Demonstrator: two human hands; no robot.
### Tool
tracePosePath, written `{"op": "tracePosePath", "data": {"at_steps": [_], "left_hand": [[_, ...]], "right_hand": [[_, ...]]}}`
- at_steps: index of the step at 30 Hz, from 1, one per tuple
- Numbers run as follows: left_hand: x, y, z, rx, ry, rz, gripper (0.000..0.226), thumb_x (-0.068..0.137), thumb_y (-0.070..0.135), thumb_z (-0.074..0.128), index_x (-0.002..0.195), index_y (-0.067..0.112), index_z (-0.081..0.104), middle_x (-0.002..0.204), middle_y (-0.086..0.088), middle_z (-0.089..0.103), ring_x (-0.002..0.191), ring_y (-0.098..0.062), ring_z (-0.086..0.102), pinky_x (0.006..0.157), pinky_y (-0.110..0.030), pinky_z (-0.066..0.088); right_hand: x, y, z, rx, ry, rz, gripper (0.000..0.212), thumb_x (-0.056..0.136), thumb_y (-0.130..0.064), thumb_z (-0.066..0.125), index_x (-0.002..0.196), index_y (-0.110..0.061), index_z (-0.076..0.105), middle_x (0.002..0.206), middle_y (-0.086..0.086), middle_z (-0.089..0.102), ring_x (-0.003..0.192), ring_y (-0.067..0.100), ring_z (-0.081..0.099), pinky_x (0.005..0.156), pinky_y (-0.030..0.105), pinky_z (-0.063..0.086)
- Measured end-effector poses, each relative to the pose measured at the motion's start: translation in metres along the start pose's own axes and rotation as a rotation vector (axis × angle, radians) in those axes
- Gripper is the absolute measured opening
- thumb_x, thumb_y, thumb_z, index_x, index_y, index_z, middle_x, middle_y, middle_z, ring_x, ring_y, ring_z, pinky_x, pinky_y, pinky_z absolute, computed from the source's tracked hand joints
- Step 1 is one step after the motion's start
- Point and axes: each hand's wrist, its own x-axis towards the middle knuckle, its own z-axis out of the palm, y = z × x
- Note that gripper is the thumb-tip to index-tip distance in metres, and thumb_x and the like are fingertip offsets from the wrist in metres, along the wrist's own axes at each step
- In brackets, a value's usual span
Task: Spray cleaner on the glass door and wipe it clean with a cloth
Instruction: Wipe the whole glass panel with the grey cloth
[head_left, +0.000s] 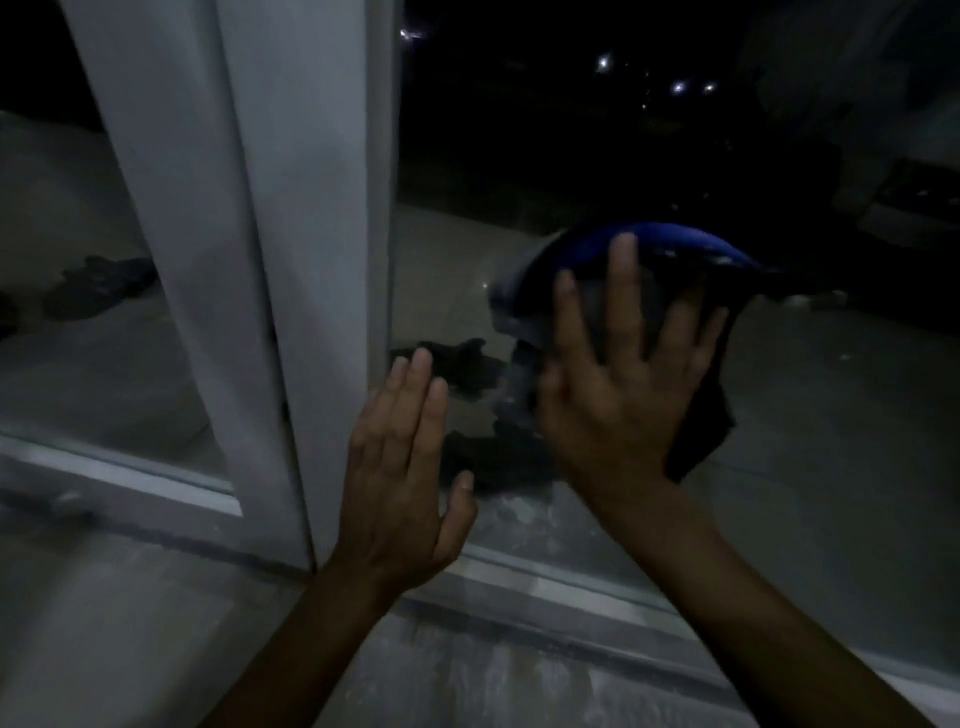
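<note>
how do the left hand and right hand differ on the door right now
The left hand is bare, fingers held together, low beside the white door frame. The right hand sits higher, fingers spread, pressing a blue cloth on the glass. Both are flat, with straight fingers.

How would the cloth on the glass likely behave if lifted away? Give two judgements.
Probably floppy: the cloth folds over at its blue top edge and droops limp beside the right hand. Likely light, since flat spread fingers alone pin it to the glass door.
</note>
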Motion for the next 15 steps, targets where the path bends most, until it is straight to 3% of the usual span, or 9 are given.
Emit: {"op": "tracePosePath", "data": {"at_steps": [2,3,5,6,8,11,13,15], "left_hand": [[0.009,0.01,0.011,-0.028,0.005,-0.003,0.081,0.087,0.027,0.045,0.152,0.012,-0.001,0.16,0.0,-0.006,0.147,-0.022,0.007,0.118,-0.041,0.013],[0.013,0.013,0.014,-0.03,0.011,-0.009,0.081,0.086,0.027,0.045,0.152,0.012,-0.002,0.16,0.001,-0.007,0.148,-0.022,0.006,0.119,-0.042,0.013],[0.02,0.017,0.02,-0.032,0.019,-0.007,0.083,0.085,0.027,0.045,0.152,0.013,-0.002,0.16,0.002,-0.007,0.148,-0.021,0.005,0.119,-0.043,0.012],[0.023,0.018,0.021,-0.037,0.013,0.007,0.083,0.085,0.027,0.045,0.152,0.013,-0.002,0.16,0.002,-0.007,0.148,-0.022,0.005,0.119,-0.042,0.011],[0.03,0.023,0.025,-0.047,0.0,0.043,0.083,0.085,0.026,0.045,0.152,0.013,-0.002,0.16,0.001,-0.007,0.148,-0.022,0.005,0.119,-0.042,0.01],[0.044,0.031,0.031,-0.065,0.007,0.087,0.085,0.083,0.026,0.047,0.152,0.014,-0.003,0.16,0.001,-0.009,0.148,-0.022,0.004,0.119,-0.041,0.01],[0.056,0.037,0.036,-0.061,0.021,0.11,0.087,0.082,0.026,0.048,0.151,0.013,-0.004,0.16,0.001,-0.01,0.148,-0.022,0.003,0.119,-0.042,0.01],[0.067,0.044,0.044,-0.063,0.029,0.103,0.088,0.082,0.027,0.048,0.151,0.013,-0.004,0.16,0.001,-0.011,0.148,-0.022,0.002,0.119,-0.045,0.012]], "right_hand": [[-0.008,-0.006,0.007,0.024,-0.022,-0.147,0.052,0.092,-0.03,0.046,0.144,-0.03,0.038,0.156,0.003,0.031,0.129,0.039,0.035,0.116,0.051,0.016],[-0.02,-0.002,0.009,0.052,-0.048,-0.225,0.056,0.091,-0.029,0.05,0.145,-0.03,0.037,0.157,0.001,0.029,0.129,0.037,0.036,0.112,0.051,0.028],[-0.047,0.017,0.008,0.096,-0.128,-0.272,0.062,0.093,-0.027,0.049,0.151,-0.028,0.029,0.162,0.0,0.014,0.134,0.032,0.035,0.095,0.054,0.048],[-0.057,0.027,0.004,0.081,-0.161,-0.255,0.06,0.095,-0.027,0.045,0.152,-0.028,0.025,0.164,0.001,0.005,0.134,0.031,0.035,0.091,0.055,0.05],[-0.069,0.05,-0.007,0.002,-0.159,-0.159,0.054,0.099,-0.03,0.035,0.151,-0.028,0.021,0.164,0.003,-0.005,0.132,0.036,0.033,0.1,0.054,0.043],[-0.049,0.08,-0.028,-0.058,-0.061,0.078,0.054,0.1,-0.03,0.031,0.153,-0.027,0.02,0.163,0.009,0.006,0.138,0.043,0.021,0.116,0.051,0.01],[-0.008,0.087,-0.034,-0.038,0.037,0.247,0.05,0.098,-0.025,0.037,0.147,-0.019,0.033,0.154,0.022,0.03,0.134,0.05,0.028,0.114,0.058,0.014],[0.031,0.075,-0.031,-0.044,0.1,0.331,0.048,0.096,-0.024,0.039,0.143,-0.017,0.039,0.147,0.024,0.04,0.133,0.052,0.032,0.112,0.061,0.021]]}}
